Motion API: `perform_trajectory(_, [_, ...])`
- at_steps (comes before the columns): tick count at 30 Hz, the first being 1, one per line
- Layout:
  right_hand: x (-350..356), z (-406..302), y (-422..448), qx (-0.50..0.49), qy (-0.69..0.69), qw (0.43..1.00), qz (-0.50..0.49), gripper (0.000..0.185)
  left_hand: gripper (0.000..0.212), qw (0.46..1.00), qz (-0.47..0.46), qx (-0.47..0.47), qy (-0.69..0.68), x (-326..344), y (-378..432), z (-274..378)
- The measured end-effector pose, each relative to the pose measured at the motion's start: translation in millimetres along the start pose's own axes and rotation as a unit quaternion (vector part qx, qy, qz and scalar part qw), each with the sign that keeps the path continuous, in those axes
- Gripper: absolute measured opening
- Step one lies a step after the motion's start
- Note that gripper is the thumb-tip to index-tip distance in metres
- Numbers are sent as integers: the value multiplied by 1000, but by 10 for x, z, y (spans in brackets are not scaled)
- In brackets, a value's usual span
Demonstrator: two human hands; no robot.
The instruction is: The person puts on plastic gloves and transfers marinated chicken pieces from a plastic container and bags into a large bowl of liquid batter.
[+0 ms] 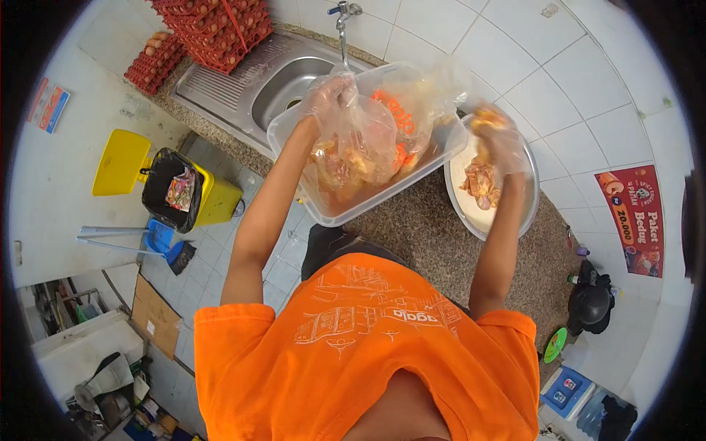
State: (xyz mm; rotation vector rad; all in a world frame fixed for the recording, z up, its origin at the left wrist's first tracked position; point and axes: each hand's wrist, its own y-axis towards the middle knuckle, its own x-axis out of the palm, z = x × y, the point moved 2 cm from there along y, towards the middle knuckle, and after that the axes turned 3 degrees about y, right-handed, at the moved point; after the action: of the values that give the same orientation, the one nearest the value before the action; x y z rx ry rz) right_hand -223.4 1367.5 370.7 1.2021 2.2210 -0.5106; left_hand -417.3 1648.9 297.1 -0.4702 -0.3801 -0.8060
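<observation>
My left hand (331,96), in a clear plastic glove, grips the gathered top of a clear plastic bag (367,132) that holds pieces of raw, marinated-looking meat. The bag rests in a translucent plastic tub (378,193) with a second, orange-printed bag (413,110) and some liquid. My right hand (499,143), gloved too and blurred, is over a round metal bowl (534,204) with yellowish meat pieces at its fingers. White powder (460,160) fills the bowl, and several meat pieces (480,182) lie on it.
Behind the tub are a steel sink (265,99) and a tap (343,22). Red egg trays (220,33) are stacked at the back left. Tub and bowl stand on a granite counter (408,226). A yellow bin (218,193) stands on the floor at left.
</observation>
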Motion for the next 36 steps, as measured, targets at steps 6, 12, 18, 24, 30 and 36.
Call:
perform_trajectory(6, [-191, 1204, 191, -87, -311, 946, 29, 47, 18, 996, -80, 45, -2, -97, 291, -185])
perform_trajectory(12, [785, -48, -57, -204, 1, 939, -277, 29, 17, 976, -103, 135, 138, 40, 272, -205])
perform_trajectory(18, [2230, -337, -203, -253, -244, 858, -374, 38, 15, 947, -79, 189, 246, -315, 269, -393])
perform_trajectory(24, [2109, -229, -399, -56, -122, 932, -335, 49, 10, 985, -107, 78, 109, -470, 115, -523])
perform_trajectory(30, [1967, -287, -168, -326, -293, 832, -341, 36, 14, 995, -55, 36, 74, -384, 211, -408])
perform_trajectory(36, [1243, -37, -101, -411, 72, 896, -155, 19, 20, 993, -94, 6, 75, -8, 47, -102])
